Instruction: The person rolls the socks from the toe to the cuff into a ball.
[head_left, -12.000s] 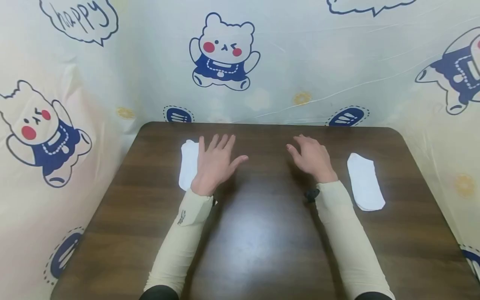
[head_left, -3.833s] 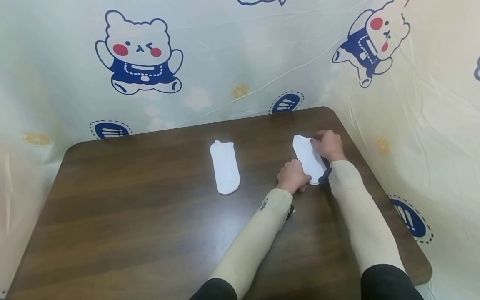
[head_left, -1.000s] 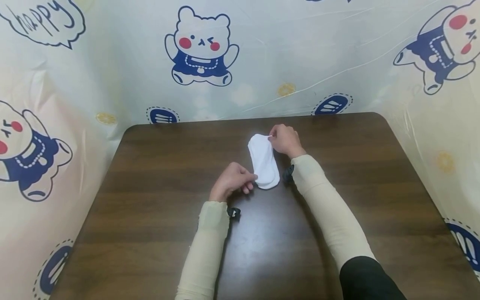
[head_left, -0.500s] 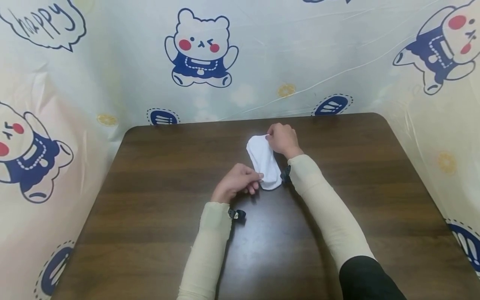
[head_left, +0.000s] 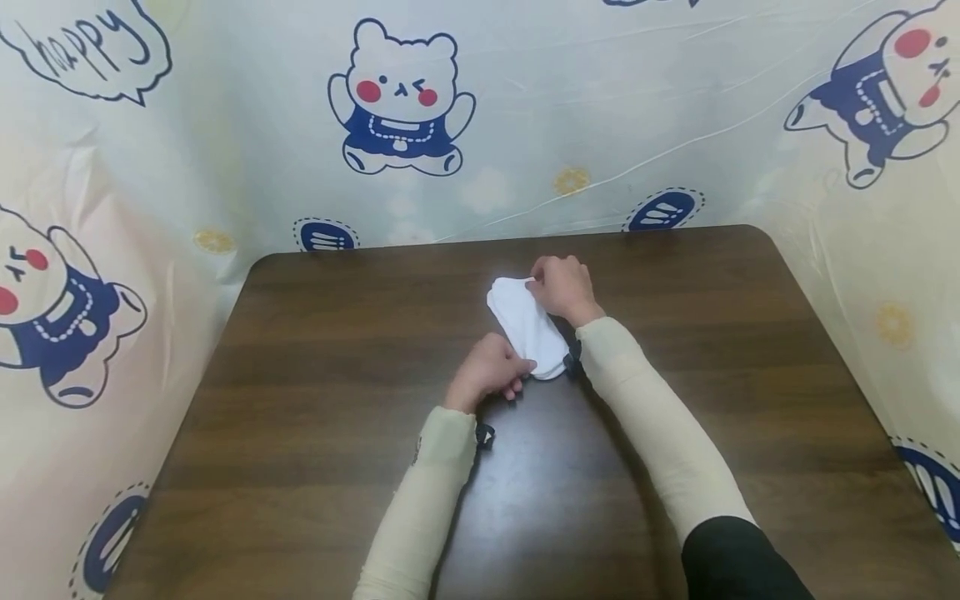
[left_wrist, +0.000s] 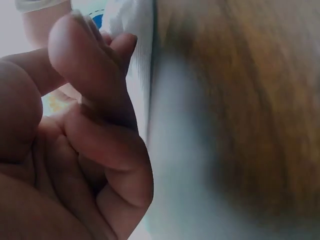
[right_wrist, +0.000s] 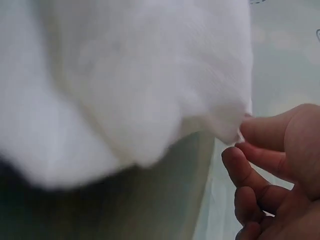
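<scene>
Layered white socks, left hand pinching their near left edge, right hand pinching their far right corner

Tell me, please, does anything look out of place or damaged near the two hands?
One small thing: the white fabric stack has uneven layers. At its near end, a second edge shows beyond the upper one, so it looks slightly misaligned. I see no spill or tear.

Glare pales the tabletop; the left-wrist view seems blurred.
</scene>
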